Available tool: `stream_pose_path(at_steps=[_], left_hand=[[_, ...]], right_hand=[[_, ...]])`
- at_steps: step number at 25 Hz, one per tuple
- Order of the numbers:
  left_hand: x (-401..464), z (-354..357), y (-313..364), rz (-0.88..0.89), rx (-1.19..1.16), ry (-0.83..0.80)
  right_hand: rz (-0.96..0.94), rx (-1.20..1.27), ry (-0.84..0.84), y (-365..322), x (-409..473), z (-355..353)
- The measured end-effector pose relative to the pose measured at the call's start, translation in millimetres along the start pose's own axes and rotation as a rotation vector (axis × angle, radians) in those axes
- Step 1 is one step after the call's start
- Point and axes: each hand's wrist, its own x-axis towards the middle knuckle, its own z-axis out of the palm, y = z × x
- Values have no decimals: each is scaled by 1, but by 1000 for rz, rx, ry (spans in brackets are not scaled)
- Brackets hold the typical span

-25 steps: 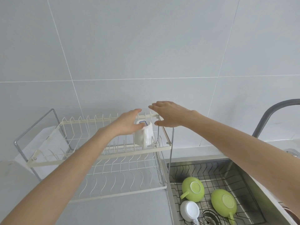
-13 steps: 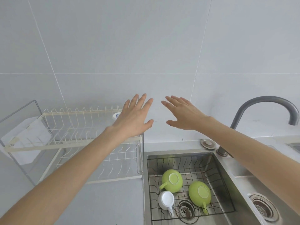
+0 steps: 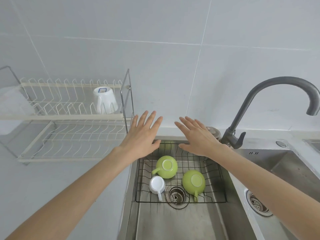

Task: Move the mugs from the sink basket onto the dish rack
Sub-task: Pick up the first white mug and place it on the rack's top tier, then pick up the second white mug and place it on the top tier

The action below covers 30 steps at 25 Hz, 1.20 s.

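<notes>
Over sink basket (image 3: 223,186), flat empty hands (image 3: 143,137).

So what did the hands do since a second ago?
The left hand let go of the white mug, leaving it upside down on the dish rack's upper tier. Both hands, the right hand too, came over to the sink basket, open and empty. Two green mugs and the small white mug stayed put.
</notes>
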Motion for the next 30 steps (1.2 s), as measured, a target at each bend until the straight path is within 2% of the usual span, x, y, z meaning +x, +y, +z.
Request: stream_pose_path(at_steps=[9,16,24,30], left_hand=[[-4,78,15,-85,-68,-263],[-15,149,17,-162,-132,-500],[-21,220,18,-298,-278,-623],[-12,251,17,-353,-308,-701]], right_hand=[[-10,120,-97,12,-3,78],[9,238,-291,4,1,153],[45,346,-496,-7,5,230],[78,480,-523,-20,14,262]])
